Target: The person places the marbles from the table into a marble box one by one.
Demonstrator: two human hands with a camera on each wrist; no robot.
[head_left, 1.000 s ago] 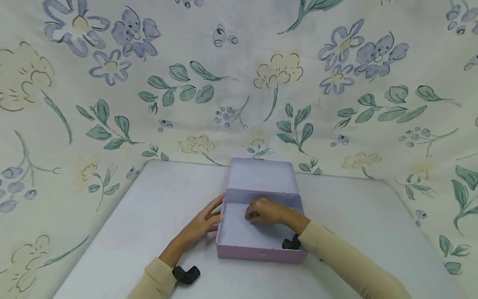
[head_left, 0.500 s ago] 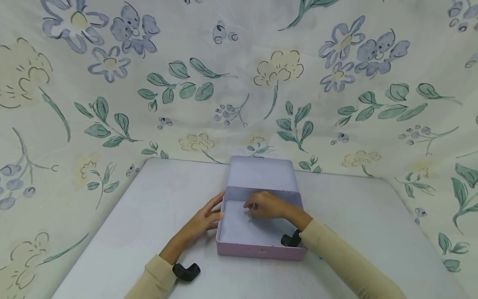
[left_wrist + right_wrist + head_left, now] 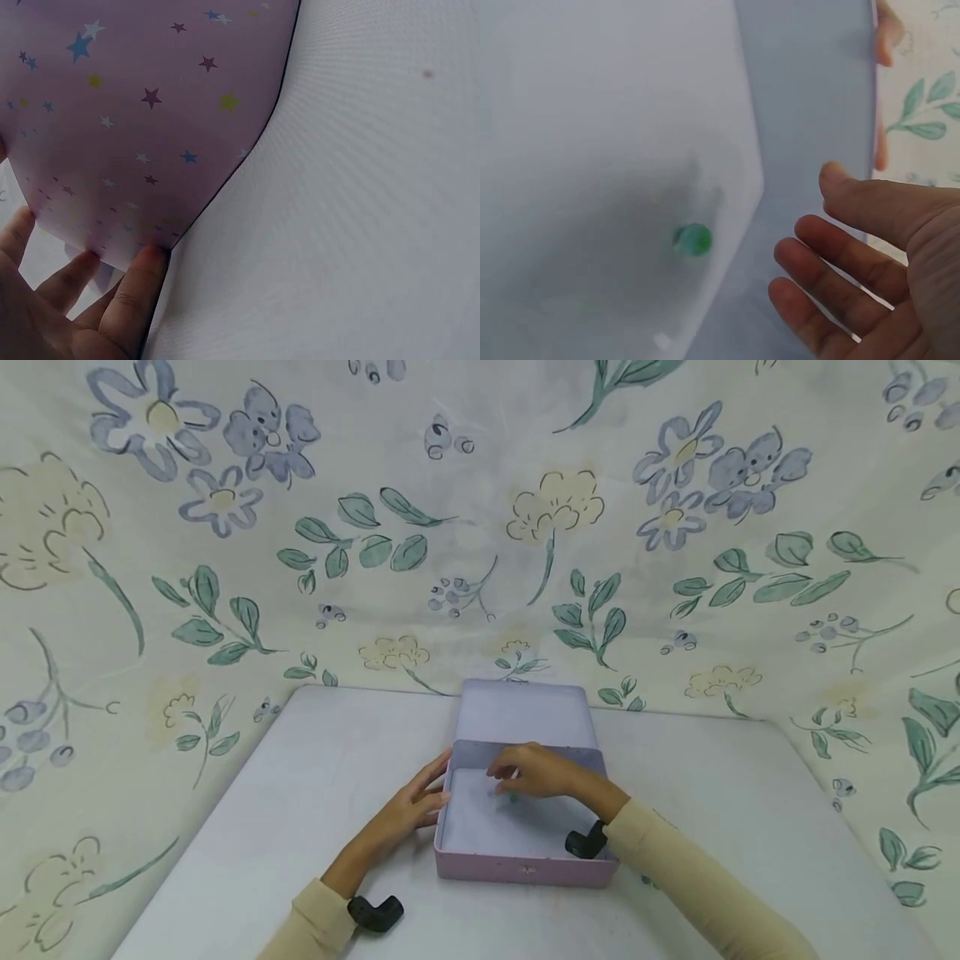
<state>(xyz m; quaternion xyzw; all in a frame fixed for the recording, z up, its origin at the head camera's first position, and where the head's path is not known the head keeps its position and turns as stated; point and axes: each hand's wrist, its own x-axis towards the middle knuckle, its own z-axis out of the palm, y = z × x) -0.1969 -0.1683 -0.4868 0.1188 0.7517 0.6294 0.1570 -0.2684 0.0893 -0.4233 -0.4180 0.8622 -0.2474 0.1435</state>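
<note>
A shallow pink-lilac tin box [image 3: 487,865] lies with its lid [image 3: 525,714] tipped back. My right hand [image 3: 534,771] hangs over the box's inside, its fingers spread apart with nothing between them. Below it, a small green ball, like a marble [image 3: 694,240], sits on the pale box floor, apart from the fingertips [image 3: 832,178]. It shows as a green spot in the head view. My left hand [image 3: 405,810] rests its extended fingers against the box's left wall; in the left wrist view, fingertips [image 3: 154,257] touch the star-printed side [image 3: 150,135].
The box stands on a white table [image 3: 337,735], towards its back. A flower-printed cloth [image 3: 450,560] hangs behind and around the table. Dark wrist-worn devices [image 3: 377,913] sit at both cuffs; the right one is over the box's front right corner.
My right hand's fingers were curled together a second ago; they have spread and let go of the marble, which now shows on the box floor. The left hand has stayed at the box's side.
</note>
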